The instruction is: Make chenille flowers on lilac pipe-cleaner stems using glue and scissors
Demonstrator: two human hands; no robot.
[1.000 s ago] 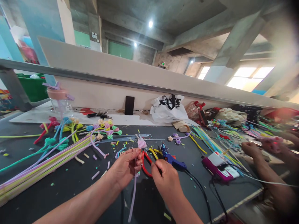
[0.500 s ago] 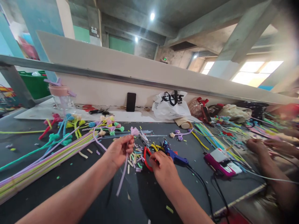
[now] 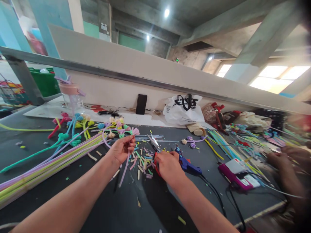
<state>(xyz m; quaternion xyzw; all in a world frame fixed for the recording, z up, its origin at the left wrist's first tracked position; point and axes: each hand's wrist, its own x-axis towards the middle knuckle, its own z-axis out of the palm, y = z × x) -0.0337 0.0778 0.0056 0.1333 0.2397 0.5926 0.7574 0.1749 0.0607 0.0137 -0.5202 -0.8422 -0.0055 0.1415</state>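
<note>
My left hand (image 3: 122,149) is closed in a pinch on a pipe-cleaner flower, whose pink-lilac head (image 3: 135,131) shows above the fingertips. Its lilac stem (image 3: 124,171) hangs down below the hand. My right hand (image 3: 168,164) is closed over the red handles of a pair of scissors (image 3: 154,142); the blades point away, slightly apart, and the fingers hide most of the handles. Just right of that hand lies a blue glue gun (image 3: 190,166) with a black cord. Short cut pipe-cleaner pieces (image 3: 143,160) are scattered between the two hands.
Bundled long pipe cleaners (image 3: 55,161) and finished coloured flowers (image 3: 73,129) lie at left. A phone (image 3: 141,104) leans on the back panel near a white bag (image 3: 183,111). A magenta box (image 3: 234,178) with cables sits right, beside a co-worker's hand (image 3: 279,158).
My right hand has closed farther over the scissors' handles. My left hand has lowered the flower slightly and tilted its stem. The whole view has shifted a little.
</note>
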